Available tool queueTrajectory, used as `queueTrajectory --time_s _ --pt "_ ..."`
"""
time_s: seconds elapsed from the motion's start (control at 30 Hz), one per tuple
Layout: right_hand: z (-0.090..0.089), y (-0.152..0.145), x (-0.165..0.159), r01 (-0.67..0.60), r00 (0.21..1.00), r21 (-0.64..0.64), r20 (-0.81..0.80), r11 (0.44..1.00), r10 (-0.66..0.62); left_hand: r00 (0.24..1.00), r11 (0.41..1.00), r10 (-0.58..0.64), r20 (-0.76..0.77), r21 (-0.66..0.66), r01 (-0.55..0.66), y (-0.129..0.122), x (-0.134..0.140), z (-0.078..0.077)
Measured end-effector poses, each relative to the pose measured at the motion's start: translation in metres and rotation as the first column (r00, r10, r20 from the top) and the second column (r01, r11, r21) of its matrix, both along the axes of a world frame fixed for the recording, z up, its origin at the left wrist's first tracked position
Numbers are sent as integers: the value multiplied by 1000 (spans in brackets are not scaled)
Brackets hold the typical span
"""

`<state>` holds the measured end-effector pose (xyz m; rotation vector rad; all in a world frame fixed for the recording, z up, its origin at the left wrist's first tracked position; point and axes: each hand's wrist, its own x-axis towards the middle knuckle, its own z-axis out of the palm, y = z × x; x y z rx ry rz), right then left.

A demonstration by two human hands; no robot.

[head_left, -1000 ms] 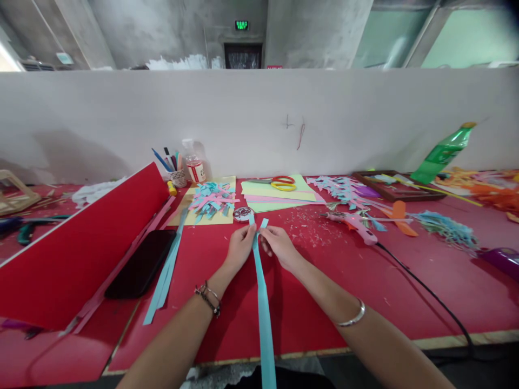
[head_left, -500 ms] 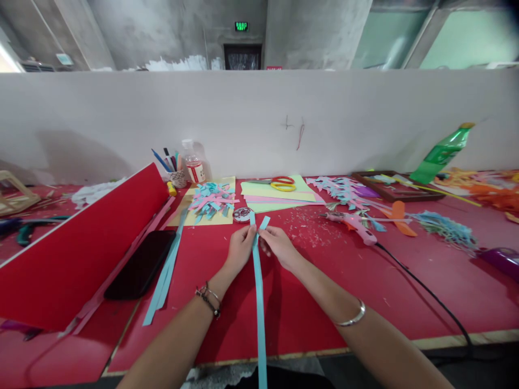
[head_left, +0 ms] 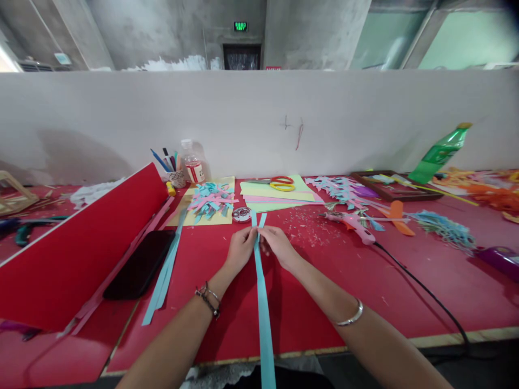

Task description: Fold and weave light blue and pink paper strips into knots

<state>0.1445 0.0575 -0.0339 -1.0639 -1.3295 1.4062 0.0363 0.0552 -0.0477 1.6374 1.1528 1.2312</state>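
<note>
Both hands meet above the middle of the red tabletop, pinching a light blue paper strip [head_left: 263,302]. My left hand [head_left: 242,247] grips it from the left, thumb and fingers pressed together. From the other side my right hand [head_left: 278,246] is closed on the strip as well. Two short blue ends stick up above the fingertips, slightly apart, and the long part hangs down past the table's front edge. Just beyond the hands lies a small round tin [head_left: 242,214]. Behind it, a pile of pink and blue paper pieces [head_left: 211,201] rests on a yellow sheet.
At left are a red board [head_left: 81,254], a black phone [head_left: 140,265] and loose blue strips [head_left: 166,281]. Scissors [head_left: 281,184] lie on coloured paper. To the right are a pink glue gun [head_left: 357,226] with a cord, a wooden tray [head_left: 421,195] and a tilted green bottle [head_left: 440,154].
The two upper strip ends have drawn closer together, the right one now more upright. The hanging part has swung slightly right. Both hands stay almost in place.
</note>
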Motion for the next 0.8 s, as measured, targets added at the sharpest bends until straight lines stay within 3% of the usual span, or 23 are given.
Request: queueTrajectory --time_s 0.43,0.67,0.8 --pt "-3 -1 -2 -13 999 -9 -51 1000 12 994 994 109 -28 14 -108 0 0 0" --pt "-5 -1 -2 55 995 -37 -77 998 -58 999 1000 26 24 -15 -25 1 0 2" --pt "-2 -1 -2 29 997 -44 -72 999 -32 1000 1000 30 -8 3 -30 1 0 0"
